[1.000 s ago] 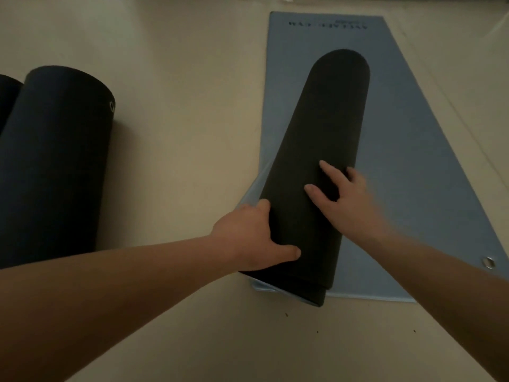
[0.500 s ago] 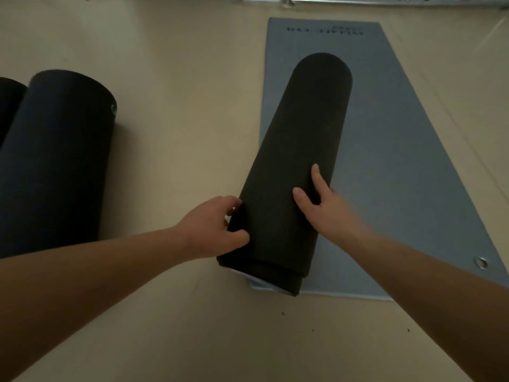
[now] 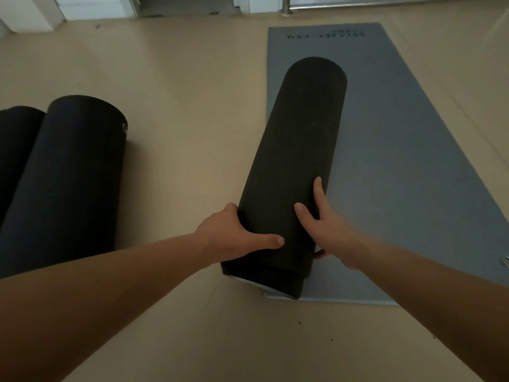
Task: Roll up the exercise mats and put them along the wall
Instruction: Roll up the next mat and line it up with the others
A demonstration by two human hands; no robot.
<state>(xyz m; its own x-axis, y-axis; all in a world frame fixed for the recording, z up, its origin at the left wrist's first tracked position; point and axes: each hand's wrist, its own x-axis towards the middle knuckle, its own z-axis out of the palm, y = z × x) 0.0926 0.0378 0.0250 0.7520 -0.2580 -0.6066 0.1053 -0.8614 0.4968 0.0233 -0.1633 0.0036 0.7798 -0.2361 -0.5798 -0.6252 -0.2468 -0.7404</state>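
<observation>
A black rolled mat [image 3: 297, 139] lies lengthwise on the left part of a flat grey mat [image 3: 399, 161], its near end hanging over the grey mat's left corner onto the floor. My left hand [image 3: 234, 235] grips the roll's left side near that end, thumb laid across the top. My right hand [image 3: 330, 230] holds the right side, thumb and forefinger on top, its other fingers hidden down the far side.
Two dark rolled mats [image 3: 68, 175] [image 3: 16, 133] lie side by side on the beige floor at the left. White wall and door bases [image 3: 96, 6] and a metal post [image 3: 286, 6] run along the top. The grey mat has an eyelet [image 3: 505, 261].
The roll's near end has swung left, partly off the grey mat. Both hands moved with it, and my left thumb now lies across the top. The view has tilted up.
</observation>
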